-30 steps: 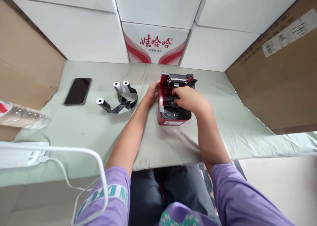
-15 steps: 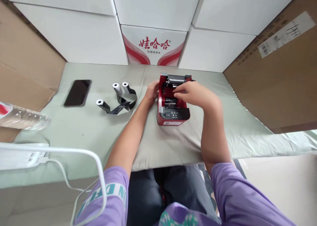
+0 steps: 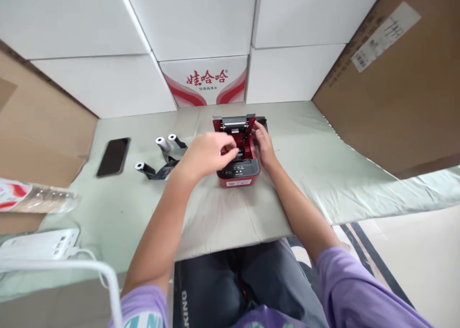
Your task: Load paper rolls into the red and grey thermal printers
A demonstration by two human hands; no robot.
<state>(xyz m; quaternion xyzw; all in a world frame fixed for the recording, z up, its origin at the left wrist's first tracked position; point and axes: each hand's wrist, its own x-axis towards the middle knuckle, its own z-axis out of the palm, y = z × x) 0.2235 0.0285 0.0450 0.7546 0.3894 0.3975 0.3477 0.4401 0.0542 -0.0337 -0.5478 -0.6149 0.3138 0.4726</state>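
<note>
A red and black label or receipt printer (image 3: 239, 180) stands on the cloth-covered table with its lid (image 3: 234, 122) raised. My left hand (image 3: 206, 155) hangs over the open compartment from the left. Its fingers are curled and a gap shows between them and the thumb; nothing can be seen held in it. A dark, shiny part (image 3: 240, 153) shows inside the compartment just past the thumb. On the right side, my right hand (image 3: 264, 143) grips the printer near the lid hinge, some fingertips hidden behind it.
Left of the printer lie white-cored rolls of black ribbon (image 3: 161, 143), partly behind my left hand. Farther left are a phone (image 3: 114, 157), a plastic bottle (image 3: 39, 196) and a white power strip or charger (image 3: 39, 244) with a cable. White boxes (image 3: 206, 81) line the back; a brown carton (image 3: 395, 102) stands right.
My right hand has left the compartment and now holds the printer's right side. My left hand has moved from the left side to over the compartment. The view has shifted too.
</note>
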